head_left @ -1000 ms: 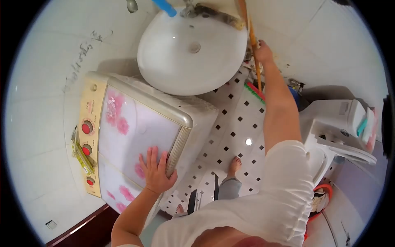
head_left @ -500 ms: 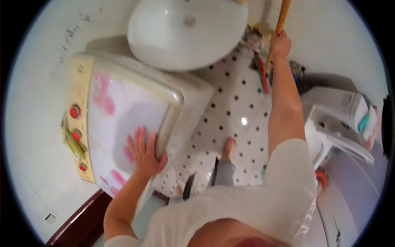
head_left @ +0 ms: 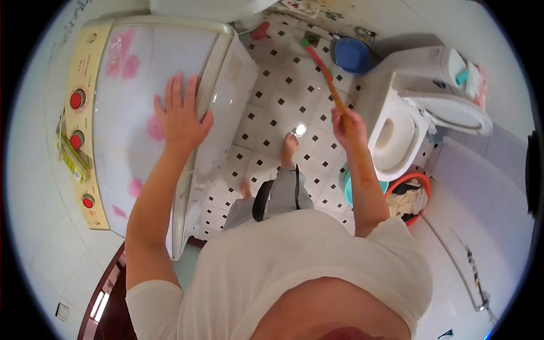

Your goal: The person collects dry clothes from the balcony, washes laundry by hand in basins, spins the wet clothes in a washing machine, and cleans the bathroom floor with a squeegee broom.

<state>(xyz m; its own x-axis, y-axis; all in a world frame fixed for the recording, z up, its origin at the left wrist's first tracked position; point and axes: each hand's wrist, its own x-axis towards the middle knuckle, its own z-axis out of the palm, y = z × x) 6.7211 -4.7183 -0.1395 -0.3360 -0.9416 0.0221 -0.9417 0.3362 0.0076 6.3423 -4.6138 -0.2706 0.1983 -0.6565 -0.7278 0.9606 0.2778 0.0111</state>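
My left hand (head_left: pixel 183 119) lies flat with spread fingers on the lid of a washing machine (head_left: pixel 141 56) that has pink flower prints and red knobs. My right hand (head_left: pixel 348 127) is wrapped round the wooden handle of a brush (head_left: pixel 335 93). The handle runs from over my forearm down toward the floor. At its far end is a narrow red and green head, which points away from me over the tiles, left of a blue basin (head_left: pixel 352 55). Whether the head touches the floor I cannot tell.
A toilet (head_left: pixel 399 139) with its lid raised stands at the right. Near it are a teal basin (head_left: pixel 347 190) and an orange-rimmed basin (head_left: pixel 428 195) holding cloths. The sink (head_left: pixel 209 7) shows at the top edge. My bare feet are on the dotted tile floor (head_left: pixel 277 105).
My right hand has drawn back closer to my body with the brush, and its head has swung away from the wall side. The view has tilted down. My left hand stays on the lid.
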